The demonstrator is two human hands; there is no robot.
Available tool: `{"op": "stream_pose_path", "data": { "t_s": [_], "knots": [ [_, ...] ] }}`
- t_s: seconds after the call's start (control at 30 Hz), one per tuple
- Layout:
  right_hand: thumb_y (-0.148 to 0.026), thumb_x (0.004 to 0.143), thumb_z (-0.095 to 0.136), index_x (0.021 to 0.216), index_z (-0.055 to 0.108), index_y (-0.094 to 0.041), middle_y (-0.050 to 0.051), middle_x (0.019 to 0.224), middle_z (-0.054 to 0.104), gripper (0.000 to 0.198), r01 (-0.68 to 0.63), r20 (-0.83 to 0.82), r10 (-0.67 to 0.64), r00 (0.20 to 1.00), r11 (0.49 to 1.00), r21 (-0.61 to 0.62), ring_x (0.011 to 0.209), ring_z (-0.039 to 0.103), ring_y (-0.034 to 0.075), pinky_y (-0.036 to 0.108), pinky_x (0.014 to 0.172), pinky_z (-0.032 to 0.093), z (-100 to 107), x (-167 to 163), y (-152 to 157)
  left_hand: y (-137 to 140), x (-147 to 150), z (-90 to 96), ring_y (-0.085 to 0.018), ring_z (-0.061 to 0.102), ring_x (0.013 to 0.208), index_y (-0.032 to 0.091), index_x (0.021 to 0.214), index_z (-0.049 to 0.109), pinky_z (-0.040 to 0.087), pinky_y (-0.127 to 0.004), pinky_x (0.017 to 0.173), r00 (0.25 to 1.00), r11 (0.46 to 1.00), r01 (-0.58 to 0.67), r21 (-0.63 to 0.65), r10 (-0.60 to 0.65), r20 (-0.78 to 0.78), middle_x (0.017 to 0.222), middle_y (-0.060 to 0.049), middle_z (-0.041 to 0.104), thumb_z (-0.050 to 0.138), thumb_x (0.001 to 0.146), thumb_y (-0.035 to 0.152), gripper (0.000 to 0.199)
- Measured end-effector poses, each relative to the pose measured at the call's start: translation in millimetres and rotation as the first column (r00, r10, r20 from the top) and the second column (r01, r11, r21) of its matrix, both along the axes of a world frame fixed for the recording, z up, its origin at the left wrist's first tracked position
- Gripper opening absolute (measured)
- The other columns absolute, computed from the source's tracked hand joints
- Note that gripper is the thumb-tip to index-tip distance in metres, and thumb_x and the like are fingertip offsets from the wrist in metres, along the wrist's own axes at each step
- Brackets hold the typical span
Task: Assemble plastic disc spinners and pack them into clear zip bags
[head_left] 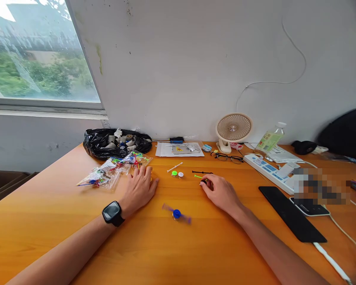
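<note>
My left hand [141, 187], with a black watch on its wrist, rests on the table with fingers spread, beside clear plastic bags [102, 177] of small coloured parts. My right hand [221, 190] pinches a small black round piece [204, 181] just above or on the table; the fingers cover part of it. A green arrow-shaped stick [198, 176] and a black stick [200, 172] lie by its fingertips. Between my hands are a green disc [174, 173], a white disc [180, 174] and a white stick [175, 167]. Nearer me stands a blue spinner [176, 214], its arms blurred.
Along the wall are a black plastic bag [90, 142] of scraps, a screwdriver [176, 140], papers [163, 149], eyeglasses [235, 159] and a beige fan [234, 126]. To the right are a bottle [269, 140], a power strip [265, 171], a black flat object [290, 213] and cables.
</note>
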State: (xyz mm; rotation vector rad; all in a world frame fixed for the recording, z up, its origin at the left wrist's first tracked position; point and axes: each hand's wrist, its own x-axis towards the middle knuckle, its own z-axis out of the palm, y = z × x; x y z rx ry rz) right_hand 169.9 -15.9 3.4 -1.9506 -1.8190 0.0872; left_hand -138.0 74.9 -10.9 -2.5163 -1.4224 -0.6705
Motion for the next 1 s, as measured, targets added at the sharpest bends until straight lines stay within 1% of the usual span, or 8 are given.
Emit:
{"op": "stream_pose_path", "data": {
  "t_s": [0.07, 0.17, 0.33, 0.47, 0.6, 0.67, 0.8, 1.0],
  "knots": [
    [-0.031, 0.096, 0.058, 0.096, 0.072, -0.024, 0.001, 0.079, 0.070, 0.015, -0.017, -0.029, 0.016, 0.999, 1.000, -0.007, 0.071, 0.063, 0.020, 0.030, 0.060, 0.036, 0.0, -1.8, -0.3, 3.4, -1.2, -0.3, -0.030, 0.061, 0.096, 0.018, 0.111, 0.056, 0.049, -0.043, 0.082, 0.998, 0.994, 0.058, -0.090, -0.058, 0.000, 0.108, -0.014, 0.063, 0.042, 0.107, 0.038, 0.024],
    [-0.030, 0.096, 0.058, 0.098, 0.073, -0.023, 0.003, 0.082, 0.071, 0.017, -0.073, -0.084, 0.073, 0.994, 0.997, -0.001, 0.073, 0.063, 0.020, 0.030, 0.061, 0.039, -1.1, -4.4, -1.1, 6.8, -0.6, 2.4, -0.026, 0.064, 0.097, 0.019, 0.109, 0.057, 0.050, -0.039, 0.085, 0.969, 0.951, 0.246, -0.189, -0.241, 0.051, 0.105, -0.010, 0.063, 0.035, 0.111, 0.034, 0.026],
    [-0.029, 0.100, 0.055, 0.115, 0.071, -0.022, 0.005, 0.091, 0.073, 0.024, -0.259, -0.226, 0.260, 0.939, 0.965, 0.032, 0.073, 0.063, 0.019, 0.031, 0.066, 0.048, -4.4, -7.8, -2.9, 10.5, -0.1, 4.5, -0.023, 0.064, 0.099, 0.024, 0.119, 0.065, 0.051, -0.036, 0.087, 0.902, 0.883, 0.430, -0.187, -0.412, 0.128, 0.107, -0.008, 0.064, 0.039, 0.111, 0.034, 0.030],
    [-0.027, 0.100, 0.055, 0.119, 0.070, -0.022, 0.006, 0.098, 0.072, 0.025, -0.266, -0.197, 0.273, 0.941, 0.962, 0.064, 0.080, 0.065, 0.020, 0.032, 0.072, 0.051, -5.0, -6.6, -2.4, 13.5, -1.7, 0.3, -0.026, 0.061, 0.105, 0.025, 0.133, 0.063, 0.051, -0.041, 0.093, 0.898, 0.889, 0.436, -0.141, -0.419, 0.138, 0.113, -0.010, 0.065, 0.039, 0.109, 0.027, 0.034],
    [-0.023, 0.101, 0.052, 0.119, 0.070, -0.022, 0.009, 0.114, 0.069, 0.025, -0.191, -0.067, 0.199, 0.978, 0.975, 0.115, 0.107, 0.064, 0.026, 0.038, 0.091, 0.051, -4.6, 0.3, 0.9, 12.1, -1.2, -1.4, -0.027, 0.059, 0.108, 0.028, 0.148, 0.053, 0.051, -0.045, 0.097, 0.899, 0.894, 0.429, -0.130, -0.407, 0.163, 0.117, -0.009, 0.066, 0.040, 0.107, 0.023, 0.043],
    [-0.020, 0.101, 0.051, 0.118, 0.069, -0.020, 0.011, 0.115, 0.068, 0.024, -0.132, 0.014, 0.131, 0.991, 0.985, 0.111, 0.111, 0.062, 0.028, 0.040, 0.095, 0.049, -4.7, 4.8, 2.8, 10.0, 0.2, -0.7, -0.027, 0.058, 0.109, 0.028, 0.149, 0.052, 0.050, -0.046, 0.099, 0.898, 0.894, 0.427, -0.137, -0.402, 0.179, 0.118, -0.009, 0.066, 0.042, 0.107, 0.023, 0.044],
    [-0.019, 0.100, 0.055, 0.107, 0.069, -0.019, 0.011, 0.110, 0.069, 0.016, -0.036, 0.101, 0.031, 0.994, 0.998, 0.048, 0.107, 0.061, 0.029, 0.040, 0.091, 0.048, -4.9, 11.2, 5.4, 6.1, 3.3, 1.7, -0.029, 0.056, 0.118, 0.026, 0.144, 0.056, 0.048, -0.049, 0.105, 0.904, 0.902, 0.411, -0.130, -0.385, 0.186, 0.125, -0.009, 0.066, 0.048, 0.105, 0.025, 0.040],
    [-0.019, 0.101, 0.050, 0.094, 0.063, -0.020, 0.008, 0.097, 0.070, 0.014, -0.034, 0.106, 0.029, 0.994, 0.998, 0.043, 0.093, 0.062, 0.026, 0.037, 0.080, 0.045, -4.9, 9.8, 5.4, 3.7, 5.5, 4.8, -0.031, 0.052, 0.126, 0.025, 0.139, 0.058, 0.045, -0.051, 0.111, 0.898, 0.912, 0.403, -0.072, -0.380, 0.221, 0.131, -0.009, 0.065, 0.051, 0.102, 0.023, 0.038]
  ]
}}
